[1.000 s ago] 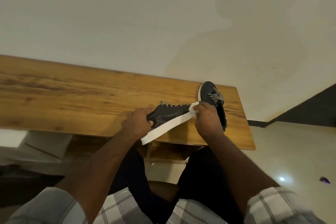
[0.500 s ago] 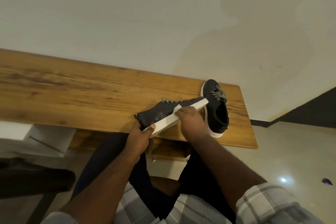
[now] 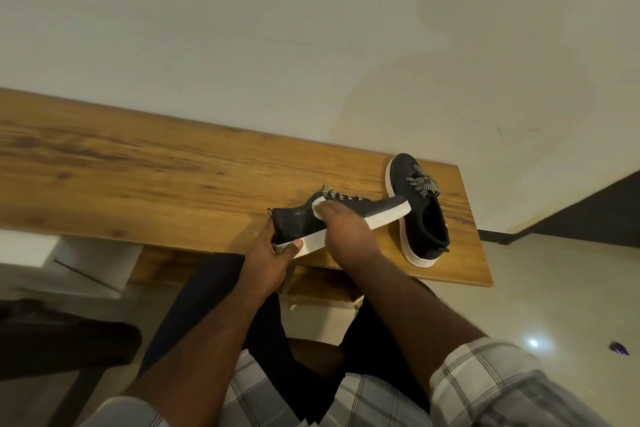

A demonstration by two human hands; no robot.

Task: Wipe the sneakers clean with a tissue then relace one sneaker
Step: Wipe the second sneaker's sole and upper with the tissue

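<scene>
A black sneaker (image 3: pixel 298 222) with a white sole and checkered laces is tipped on its side above the table's near edge. My left hand (image 3: pixel 270 260) grips its heel, thumb on the white sole. My right hand (image 3: pixel 346 232) presses a white tissue (image 3: pixel 318 206) against the sneaker's dark side, near the laces; most of the tissue is hidden under my fingers. The second black sneaker (image 3: pixel 420 218) lies on the table to the right, toe pointing away, its laces tied in a loose bundle.
The long wooden table (image 3: pixel 138 180) stands against a pale wall, its right end just beyond the second sneaker. A white box (image 3: pixel 90 267) sits under the table at left. My legs are under the near edge. Tiled floor lies to the right.
My right hand slid the tissue from the toe end of the sole toward the heel and up onto the dark side. My left hand shifted to hold the heel from below.
</scene>
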